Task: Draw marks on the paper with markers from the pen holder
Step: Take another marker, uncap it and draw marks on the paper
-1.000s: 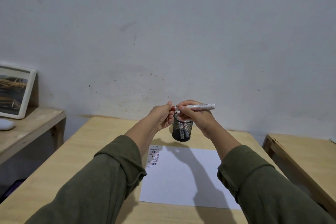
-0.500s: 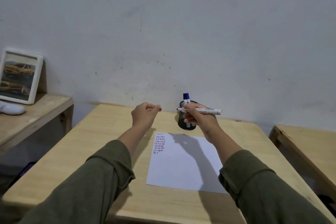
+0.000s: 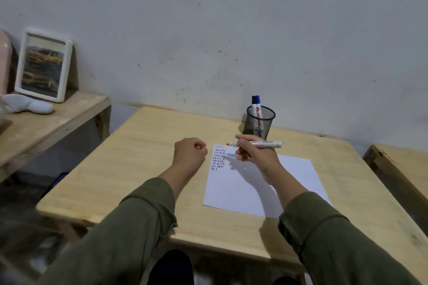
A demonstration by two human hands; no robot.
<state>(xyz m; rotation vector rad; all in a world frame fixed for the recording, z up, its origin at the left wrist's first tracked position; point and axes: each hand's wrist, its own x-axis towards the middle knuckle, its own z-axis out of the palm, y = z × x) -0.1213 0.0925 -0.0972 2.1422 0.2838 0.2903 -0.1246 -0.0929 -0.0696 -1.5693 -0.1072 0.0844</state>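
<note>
Right hand [image 3: 254,154] grips uncapped white marker [image 3: 257,144], now lowered over white paper sheet [image 3: 254,183] near mark rows. Left hand [image 3: 190,151] stays fisted, contents unclear. Black mesh pen holder [image 3: 260,122] now unobscured behind paper on wooden table [image 3: 129,169].

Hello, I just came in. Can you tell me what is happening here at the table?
A person sits at a wooden table. The right hand holds an uncapped marker level above the paper, tip toward the rows of short marks in its far left corner. The left hand is a closed fist beside the paper. The mesh pen holder behind the paper holds more markers.
</note>
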